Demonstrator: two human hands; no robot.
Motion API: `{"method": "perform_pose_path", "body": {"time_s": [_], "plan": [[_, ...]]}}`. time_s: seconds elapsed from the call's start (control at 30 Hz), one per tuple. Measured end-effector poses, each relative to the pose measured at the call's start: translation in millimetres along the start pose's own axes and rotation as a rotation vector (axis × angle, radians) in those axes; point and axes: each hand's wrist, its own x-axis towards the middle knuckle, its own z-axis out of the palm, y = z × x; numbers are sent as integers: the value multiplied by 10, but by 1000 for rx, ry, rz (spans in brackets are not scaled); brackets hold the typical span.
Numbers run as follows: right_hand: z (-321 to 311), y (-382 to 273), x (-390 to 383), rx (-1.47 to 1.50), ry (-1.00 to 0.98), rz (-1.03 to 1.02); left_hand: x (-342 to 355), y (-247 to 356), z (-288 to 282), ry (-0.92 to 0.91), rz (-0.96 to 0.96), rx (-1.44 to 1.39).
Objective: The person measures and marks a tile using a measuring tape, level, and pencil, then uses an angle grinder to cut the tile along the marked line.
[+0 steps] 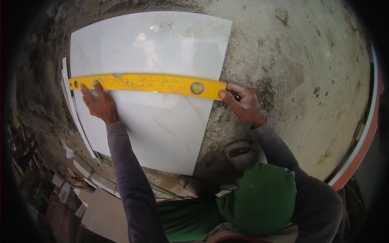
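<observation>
See a yellow level lying across a big white tile, left of the middle of the frame. Touching it near its left end with the spread fingers of the left hand, not wrapped around it. Pinching its other end, just past the tile's right edge, between thumb and fingers of the right hand.

Looks done with laying the level across. Seems part way along, with no clear cut in the tile and no pen or blade in either hand. Can't tell the work left.

Can't see the band of tile under the level, or the bit behind the left sleeve. Can't see all the right fingers. Can't read the bubble in the green vial. Hard to make out the scraps at the lower left.
</observation>
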Motion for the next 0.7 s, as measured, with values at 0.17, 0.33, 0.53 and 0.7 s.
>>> {"method": "perform_pose_path", "body": {"time_s": [0.17, 0.33, 0.53, 0.7], "plan": [[-51, -40, -34, -10, 16, 19, 14, 88, 42, -4, 2, -8], [-33, -13, -39, 13, -9, 54, 14, 24, 47, -29, -13, -6], [7, 16, -49, 42, 31, 46, 12, -14, 64, -16, 7, -3], [-26, 0, -42, 58, 26, 57, 28, 14, 72, -19, 5, 12]]}}
